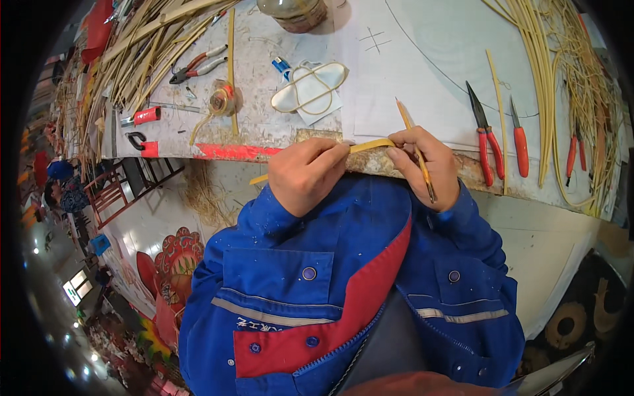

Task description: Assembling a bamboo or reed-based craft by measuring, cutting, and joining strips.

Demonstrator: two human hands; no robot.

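A flat yellow bamboo strip [371,144] runs between my two hands at the front edge of the table, bowed slightly upward. My left hand [307,173] is closed on it with thumb and fingers, and its tail end sticks out to the left beneath that hand. The fingertips of my right hand [429,162] pinch the other end. Tucked through the same right hand is a pencil [404,113], its tip pointing away from me over a white paper sheet [436,72] with a drawn curve and crossed lines.
Red-handled pliers [485,135] and a red-handled pointed tool [520,138] lie right of my hands. More pliers [198,64], a tape roll [222,99] and a white mask-like piece [310,89] are at left. Bundles of strips [145,53] flank the table; a jar [294,13] stands behind.
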